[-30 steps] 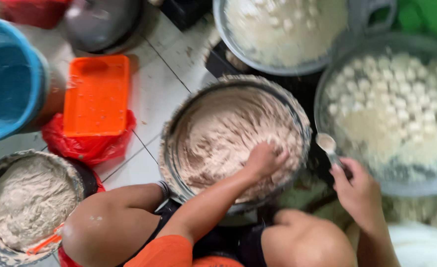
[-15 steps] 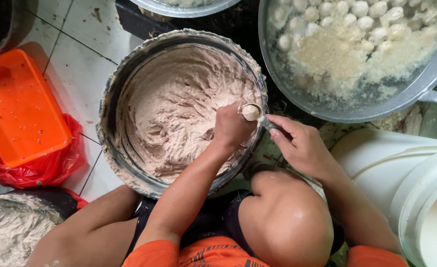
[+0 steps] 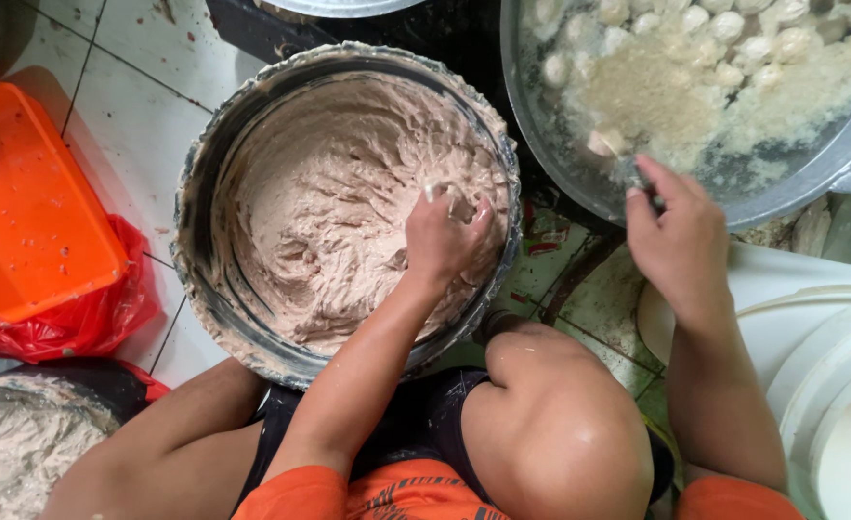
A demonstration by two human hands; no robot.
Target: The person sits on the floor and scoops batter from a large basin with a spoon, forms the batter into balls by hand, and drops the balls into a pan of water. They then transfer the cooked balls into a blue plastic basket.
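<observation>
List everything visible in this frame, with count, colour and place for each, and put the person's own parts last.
mixing bowl: 1, grey metal, centre, on the tiled floor.
paste: 1 mass, pinkish-brown, fills the mixing bowl.
pan: 1, grey metal, top right, holds cloudy water.
balls: many, pale, floating in the pan.
orange lid: 1, orange, left, lying on the red bag.
red bag: 1, red plastic, left.
second bowl: 1, dark, bottom left, holds similar paste.
white buckets: at least 2, white, bottom right.
left hand: 1, squeezing paste in the mixing bowl.
right hand: 1, at the pan's near rim, pinching something mostly hidden.
knees: 2, bare, bottom centre.
</observation>
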